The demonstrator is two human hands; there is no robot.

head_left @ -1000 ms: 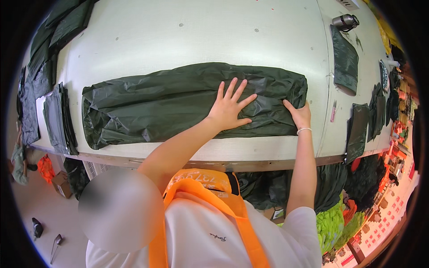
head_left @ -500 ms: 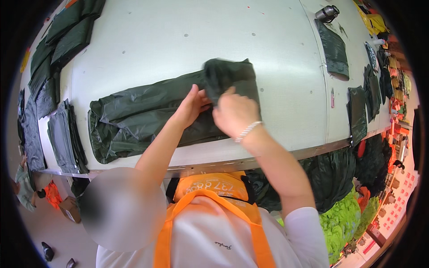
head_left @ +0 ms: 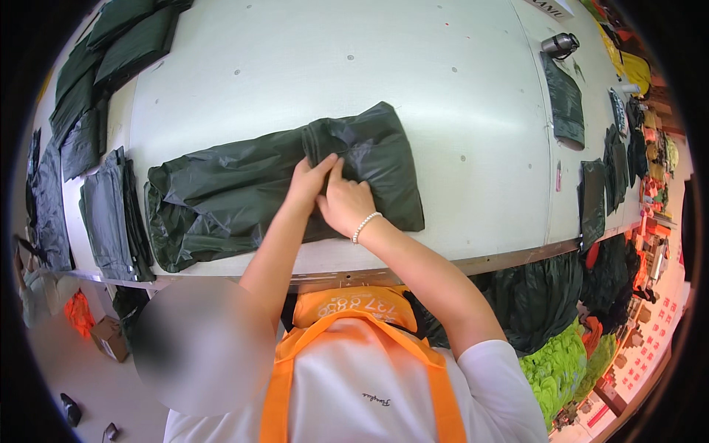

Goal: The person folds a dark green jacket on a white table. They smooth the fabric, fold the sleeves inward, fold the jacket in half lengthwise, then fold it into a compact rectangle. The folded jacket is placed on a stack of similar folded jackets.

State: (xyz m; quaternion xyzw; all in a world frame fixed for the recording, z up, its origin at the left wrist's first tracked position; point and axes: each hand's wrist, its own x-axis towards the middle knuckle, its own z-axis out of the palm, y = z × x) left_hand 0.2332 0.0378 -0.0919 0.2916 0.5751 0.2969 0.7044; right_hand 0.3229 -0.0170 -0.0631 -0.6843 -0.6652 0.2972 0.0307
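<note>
A long dark green waterproof garment (head_left: pixel 221 196) lies across the white table (head_left: pixel 443 88). Its right end is folded back over the middle and forms a thicker square flap (head_left: pixel 384 170). My left hand (head_left: pixel 310 181) pinches the fabric at the left edge of that flap. Right beside it and touching it, my right hand (head_left: pixel 346 205), with a bead bracelet on the wrist, holds the same edge down. Both forearms reach in from the lower edge over the table's front rim.
Folded dark green pieces are stacked at the table's left end (head_left: pixel 111 214) and far left corner (head_left: pixel 118 37). More flat pieces (head_left: pixel 567 100) and a dark flask (head_left: pixel 559 44) lie at the right. Green bundles (head_left: pixel 554 362) sit below the table, and a cardboard box (head_left: pixel 109 336) is on the floor.
The garment lay flat under both spread hands. Its right end was then lifted and folded leftward over the middle. Both hands now meet at the flap's left edge.
</note>
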